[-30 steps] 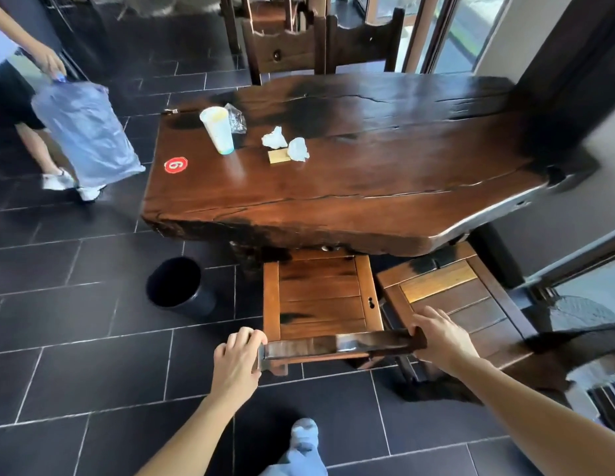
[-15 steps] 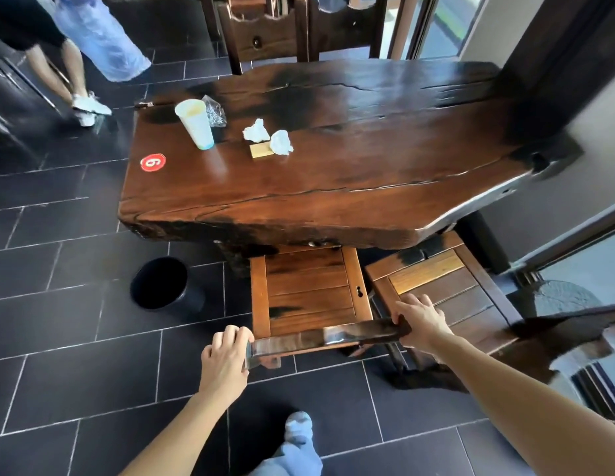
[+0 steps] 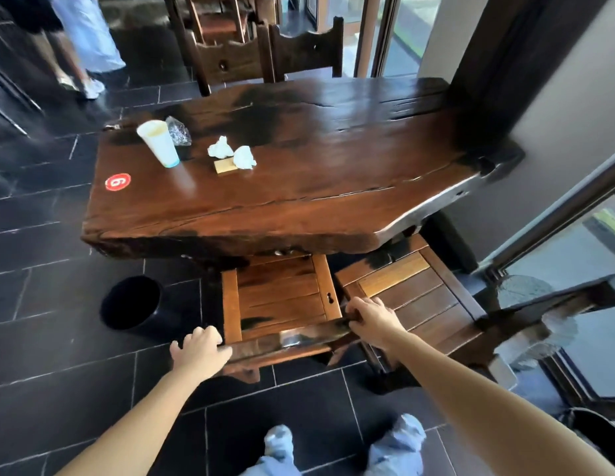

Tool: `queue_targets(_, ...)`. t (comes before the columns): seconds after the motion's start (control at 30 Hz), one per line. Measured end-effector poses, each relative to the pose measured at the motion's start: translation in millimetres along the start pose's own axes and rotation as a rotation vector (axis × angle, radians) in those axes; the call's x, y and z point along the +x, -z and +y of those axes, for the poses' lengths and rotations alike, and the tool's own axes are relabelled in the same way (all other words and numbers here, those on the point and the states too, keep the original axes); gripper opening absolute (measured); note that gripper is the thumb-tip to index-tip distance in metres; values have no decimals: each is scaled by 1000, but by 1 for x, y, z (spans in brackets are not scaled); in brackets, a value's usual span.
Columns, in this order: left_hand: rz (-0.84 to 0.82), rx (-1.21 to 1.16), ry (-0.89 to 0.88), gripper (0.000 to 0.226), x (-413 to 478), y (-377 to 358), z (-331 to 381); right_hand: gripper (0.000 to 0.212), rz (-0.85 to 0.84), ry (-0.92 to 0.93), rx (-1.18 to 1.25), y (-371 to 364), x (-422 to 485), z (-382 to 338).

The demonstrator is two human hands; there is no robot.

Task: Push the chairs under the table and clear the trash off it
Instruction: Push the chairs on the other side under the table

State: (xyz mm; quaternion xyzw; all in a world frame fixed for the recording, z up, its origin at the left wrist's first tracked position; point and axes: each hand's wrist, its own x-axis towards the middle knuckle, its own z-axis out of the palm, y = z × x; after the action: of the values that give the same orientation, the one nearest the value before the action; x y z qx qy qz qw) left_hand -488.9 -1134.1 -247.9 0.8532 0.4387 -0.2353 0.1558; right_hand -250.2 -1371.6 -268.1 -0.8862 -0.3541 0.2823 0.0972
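Held the near chair [image 3: 282, 297] by its top rail [image 3: 289, 342], left hand [image 3: 199, 350] with fingers curled over one end, right hand [image 3: 373, 321] clamped round the other. Found its seat about halfway under the table's [image 3: 333, 194] near edge. Best pushed straight in with even pressure from both ends, to avoid scraping the second chair [image 3: 412, 297] just beside it, also partly out from under the table and skewed. Needed clearing from the table's left half: a paper cup [image 3: 158, 142], a clear wrapper [image 3: 178, 130] just behind it, two balled tissues [image 3: 218, 147], a small tan card [image 3: 225, 166]. Noted a black bin [image 3: 131, 302] on the tiles [image 3: 59, 389] by the table's near left corner, and two more chairs [image 3: 230, 60] at its far side.
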Motion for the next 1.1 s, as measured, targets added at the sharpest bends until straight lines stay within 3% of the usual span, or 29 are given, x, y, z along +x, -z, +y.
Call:
queue_targets(0.17, 230, -81, -291, 54, -25, -20, 112, 44, 19, 126, -34, 29, -19, 50)
queue_targets(0.37, 276, -134, -567, 68, -60, -38, 262, 58, 154, 128, -166, 98, -43, 164)
queue_targets(0.5, 197, -93, -676, 68, -90, -68, 331, 60, 133, 45, -217, 124, -60, 234)
queue_targets(0.67, -108, -47, -698, 77, -125, -115, 397, 63, 103, -54, -232, 133, -74, 296)
queue_targets(0.77, -177, 42, -792, 81, -132, -125, 430, 57, 159, -118, -247, 142, -75, 328)
queue_targets(0.93, -117, 255, -850, 66, -135, -135, 466, 56, 287, -374, -167, 163, -80, 390)
queue_targets(1.1, -73, 371, -919, 38, -131, -139, 456, 68, 128, -487, -49, 168, -81, 449)
